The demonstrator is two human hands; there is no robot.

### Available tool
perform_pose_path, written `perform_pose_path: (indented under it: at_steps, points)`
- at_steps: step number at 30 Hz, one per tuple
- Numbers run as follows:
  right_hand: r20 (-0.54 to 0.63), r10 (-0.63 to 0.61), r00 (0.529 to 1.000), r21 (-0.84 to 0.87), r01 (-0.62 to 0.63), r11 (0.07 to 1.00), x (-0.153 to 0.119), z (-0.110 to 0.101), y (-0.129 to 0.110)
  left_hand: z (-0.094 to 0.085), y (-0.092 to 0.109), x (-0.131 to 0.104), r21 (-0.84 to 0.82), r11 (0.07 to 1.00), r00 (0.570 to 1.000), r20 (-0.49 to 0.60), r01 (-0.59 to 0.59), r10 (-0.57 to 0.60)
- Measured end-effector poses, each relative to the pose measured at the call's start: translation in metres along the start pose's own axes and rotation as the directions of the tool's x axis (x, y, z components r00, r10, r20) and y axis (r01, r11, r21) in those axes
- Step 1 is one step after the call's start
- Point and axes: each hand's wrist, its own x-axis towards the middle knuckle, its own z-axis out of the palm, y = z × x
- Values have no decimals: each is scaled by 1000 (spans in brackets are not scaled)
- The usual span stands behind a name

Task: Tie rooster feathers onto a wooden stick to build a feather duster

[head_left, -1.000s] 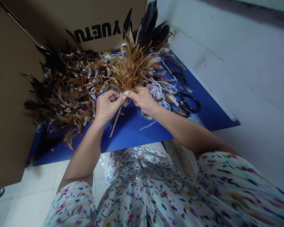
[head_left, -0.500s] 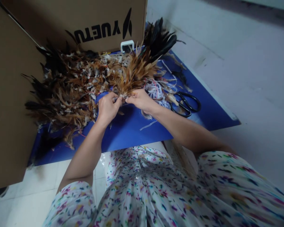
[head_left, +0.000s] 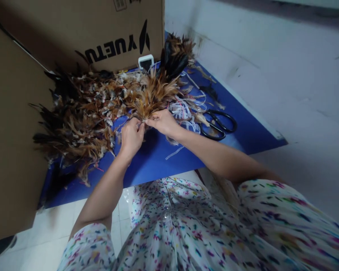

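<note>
Both hands meet at the base of a brown and black feather bunch [head_left: 154, 92], whose tips fan away from me. My left hand [head_left: 131, 137] is closed, thumb and fingers pinched at the bunch's pale lower end. From the other side my right hand [head_left: 164, 122] pinches the same end, its fingertips almost touching the left ones. Any thread between the fingers is too small to make out. Left of the hands spreads a heap of feathers [head_left: 84, 113], brown, black and white. White ribbon [head_left: 182, 111] lies in a tangle just right of my right hand.
Black-handled scissors [head_left: 219, 126] lie right of the ribbon on the blue tabletop [head_left: 254, 141]. Cardboard boxes [head_left: 59, 30] stand behind and to the left. A small white-framed object [head_left: 146, 62] is at the back; a wall [head_left: 285, 86] runs along the right.
The view has shifted slightly, so the table sits a little lower. Both hands still pinch the bunch's base; my left hand has turned a little, its fingers more curled.
</note>
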Motion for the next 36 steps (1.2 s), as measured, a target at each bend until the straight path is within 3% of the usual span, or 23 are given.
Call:
perform_pose_path:
  at_steps: [6,14,27,36]
  points:
    - [4,-7,1000,-51,7,999,5,-5,-2,1,2,-7,62,989,990,46,-134,131]
    - [71,22,997,-96,-15,995,5,-7,3,-1,0,-5,93,989,981,161,-119,103]
    - [160,70,985,-204,-36,978,5,-11,4,-6,-12,0,63,956,953,117,-287,278]
    - [163,113,980,-271,-65,960,4,-14,0,-5,-13,7,-168,943,950,75,-289,304]
